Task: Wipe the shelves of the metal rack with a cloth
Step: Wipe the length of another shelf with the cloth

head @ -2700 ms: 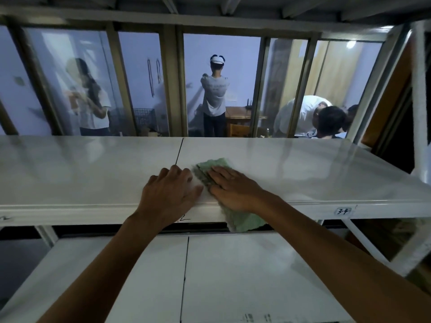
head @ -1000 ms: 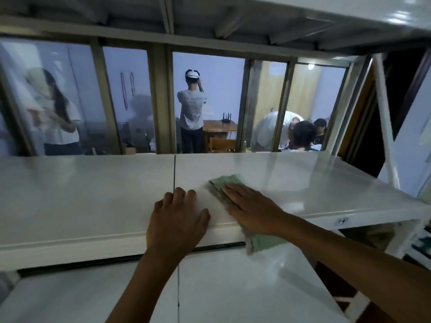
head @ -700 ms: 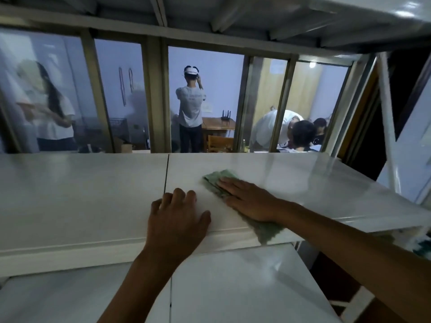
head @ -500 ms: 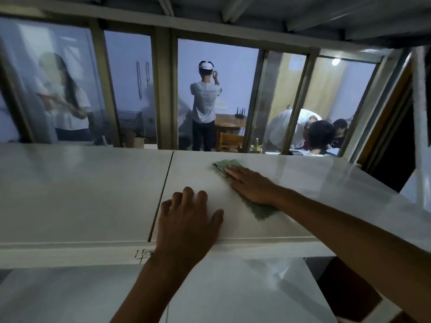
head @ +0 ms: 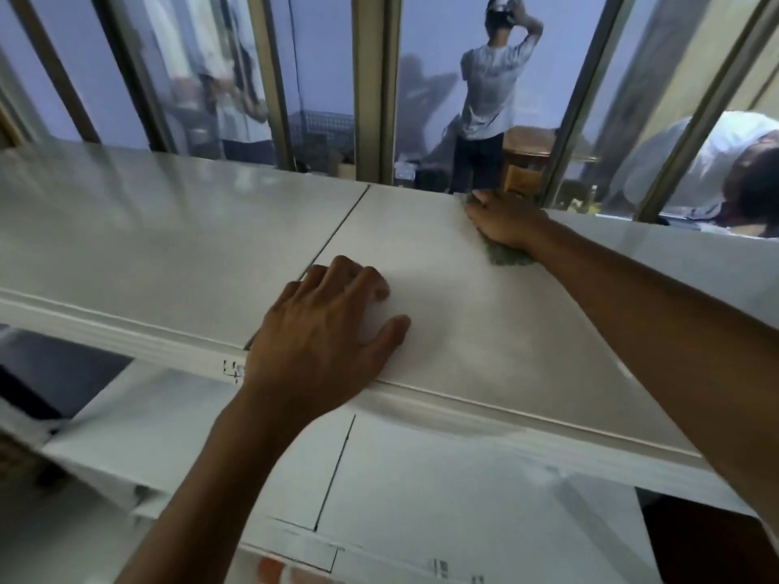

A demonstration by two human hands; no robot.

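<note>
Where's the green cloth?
In the head view, the cloth lies under the right hand at the far edge of the upper shelf, right of its seam.

Metal window frames (head: 375,78) are seen ahead, with a bluish wall (head: 425,31) behind the glass. A person in grey (head: 489,90) is stood, back turned, just beside a wooden table (head: 529,139). At the right a person in white (head: 737,137) is bent forward. At the left a blurred figure (head: 240,99) is seen near a wire basket (head: 322,122).

A storeroom-like workspace: a white metal rack (head: 168,229) against a glazed partition (head: 375,78), people (head: 489,86) in the room beyond.
</note>
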